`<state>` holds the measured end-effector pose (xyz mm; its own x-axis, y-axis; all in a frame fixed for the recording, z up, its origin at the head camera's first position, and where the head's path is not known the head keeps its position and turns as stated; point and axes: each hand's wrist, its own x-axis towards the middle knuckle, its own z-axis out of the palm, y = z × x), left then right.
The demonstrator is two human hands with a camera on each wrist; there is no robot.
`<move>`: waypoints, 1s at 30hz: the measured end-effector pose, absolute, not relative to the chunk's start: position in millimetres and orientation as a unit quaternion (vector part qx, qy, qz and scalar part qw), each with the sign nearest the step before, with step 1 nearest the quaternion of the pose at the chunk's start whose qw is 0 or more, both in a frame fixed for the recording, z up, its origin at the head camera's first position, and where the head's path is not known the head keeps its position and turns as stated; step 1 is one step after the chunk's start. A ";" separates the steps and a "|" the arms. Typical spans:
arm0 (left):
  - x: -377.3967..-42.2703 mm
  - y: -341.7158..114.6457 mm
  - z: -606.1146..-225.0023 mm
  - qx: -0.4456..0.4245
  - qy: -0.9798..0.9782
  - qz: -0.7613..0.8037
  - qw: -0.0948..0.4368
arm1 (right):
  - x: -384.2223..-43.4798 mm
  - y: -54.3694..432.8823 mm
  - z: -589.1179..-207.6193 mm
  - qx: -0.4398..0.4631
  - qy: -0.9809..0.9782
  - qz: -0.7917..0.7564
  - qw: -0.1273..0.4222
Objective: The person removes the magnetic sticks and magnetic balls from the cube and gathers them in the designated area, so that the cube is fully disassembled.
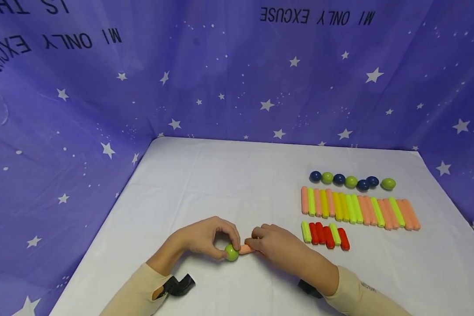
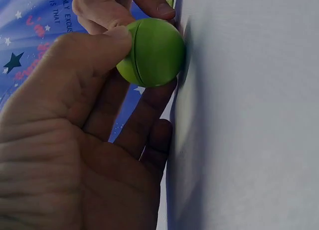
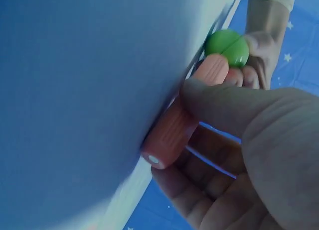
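Between the thumb and fingers of my left hand (image 1: 209, 238) is a green ball (image 1: 231, 252), pinched close to the white tabletop. A seam runs round this ball (image 2: 155, 52) in the left wrist view. My right hand (image 1: 282, 250) pinches a salmon-pink stick (image 1: 246, 249) with thumb and fingers. In the right wrist view the stick (image 3: 172, 133) has ridged sides and a pale spot in its near end; its far end meets or nearly meets the green ball (image 3: 227, 46). Whether the two are joined cannot be told.
Right of my hands lies a short row of red and yellow-green sticks (image 1: 320, 233). Behind it is a longer row of pink, yellow and lime sticks (image 1: 365, 210), then a line of dark blue and green balls (image 1: 350, 181). A purple starry curtain (image 1: 237, 79) surrounds the white table (image 1: 205, 175).
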<state>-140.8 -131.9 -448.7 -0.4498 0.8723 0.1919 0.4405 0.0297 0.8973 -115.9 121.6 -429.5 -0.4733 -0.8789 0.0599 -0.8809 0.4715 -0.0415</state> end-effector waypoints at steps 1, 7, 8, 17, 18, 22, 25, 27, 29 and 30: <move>-139.1 -130.6 -444.9 0.478 0.685 0.507 0.212 | -114.9 122.4 -429.9 0.511 -0.859 0.032 0.017; -136.4 -127.7 -438.6 0.470 0.684 0.517 0.209 | -113.9 131.2 -428.6 0.507 -0.861 0.015 0.013; -136.6 -127.4 -439.2 0.471 0.683 0.518 0.208 | -115.0 133.4 -427.9 0.503 -0.864 0.016 0.011; -145.5 -129.0 -456.7 0.450 0.658 0.569 0.201 | -147.7 206.6 -413.5 0.359 -0.922 0.134 0.052; -147.3 -130.0 -459.2 0.445 0.651 0.581 0.202 | -152.2 221.3 -412.4 0.333 -0.930 0.142 0.059; -154.3 -134.3 -465.9 0.446 0.622 0.614 0.195 | -165.4 284.8 -407.3 0.214 -0.962 0.152 0.079; -159.6 -136.9 -464.9 0.447 0.613 0.626 0.182 | -170.6 331.9 -404.2 0.132 -0.975 0.145 0.108; -163.4 -136.6 -462.7 0.443 0.612 0.632 0.175 | -172.1 361.5 -402.4 0.084 -0.980 0.140 0.116; -168.0 -134.1 -461.8 0.433 0.613 0.637 0.173 | -172.4 387.2 -401.3 0.035 -0.984 0.133 0.111; -170.4 -131.6 -461.2 0.427 0.615 0.640 0.173 | -172.3 398.8 -401.0 0.014 -0.986 0.130 0.104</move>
<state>-170.4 -131.6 -461.2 -0.5759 0.7467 0.3328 0.3031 -0.1830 0.9352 -172.3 398.8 -401.0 -0.9781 -0.0011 0.2083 -0.0552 0.9655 -0.2543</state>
